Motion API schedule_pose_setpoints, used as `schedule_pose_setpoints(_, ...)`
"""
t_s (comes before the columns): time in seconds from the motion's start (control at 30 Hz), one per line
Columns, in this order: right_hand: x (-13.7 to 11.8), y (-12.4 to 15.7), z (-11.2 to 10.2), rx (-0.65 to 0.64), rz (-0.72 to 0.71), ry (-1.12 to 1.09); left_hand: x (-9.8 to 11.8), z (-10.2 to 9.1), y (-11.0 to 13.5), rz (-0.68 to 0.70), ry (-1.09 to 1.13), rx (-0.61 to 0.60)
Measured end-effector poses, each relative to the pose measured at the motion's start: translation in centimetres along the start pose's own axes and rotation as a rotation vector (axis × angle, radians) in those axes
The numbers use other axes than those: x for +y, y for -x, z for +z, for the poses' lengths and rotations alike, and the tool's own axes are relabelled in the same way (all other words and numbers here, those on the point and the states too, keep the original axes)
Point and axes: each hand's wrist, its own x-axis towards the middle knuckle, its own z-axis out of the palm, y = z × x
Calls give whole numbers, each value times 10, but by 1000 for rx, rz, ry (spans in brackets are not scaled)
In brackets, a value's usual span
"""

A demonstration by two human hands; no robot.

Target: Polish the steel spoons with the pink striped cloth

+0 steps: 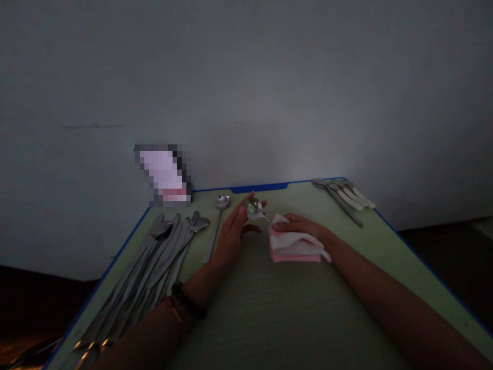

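Over the middle of the table, a metal spoon (pixel 253 206) is held between both hands. My left hand (pixel 234 226) grips it by the bowl end, the thumb and some fingers around the bowl and one finger curled below it. A folded pink and white cloth (pixel 295 241) is in my right hand (pixel 302 225), wrapped about the spoon's handle. Most of that handle is hidden under the cloth. Just left of my left hand lies another long-handled metal spoon (pixel 217 226), bowl toward the wall.
Several metal knives and spoons (pixel 154 262) lie in a pile along the table's left side. Several spoons with pale handles (pixel 348 195) rest at the far right corner, beside a dark-handled one. A blurred upright phone-like object (pixel 164 174) leans on the wall (pixel 246 92) behind the green table (pixel 262 318).
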Motion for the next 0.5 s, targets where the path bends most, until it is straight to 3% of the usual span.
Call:
schedule_pose_setpoints(0.13, -2, 2, 2, 18, 11, 11, -3, -1, 2, 59, -16, -63)
schedule_pose_setpoints(0.3, -1, -1, 3, -73, 5, -16, 1, 1, 7, 72, -130, -160)
schedule_pose_setpoints(0.5, 4, -5, 1, -5, 11, -82, 8, 3, 8, 77, -222, -212)
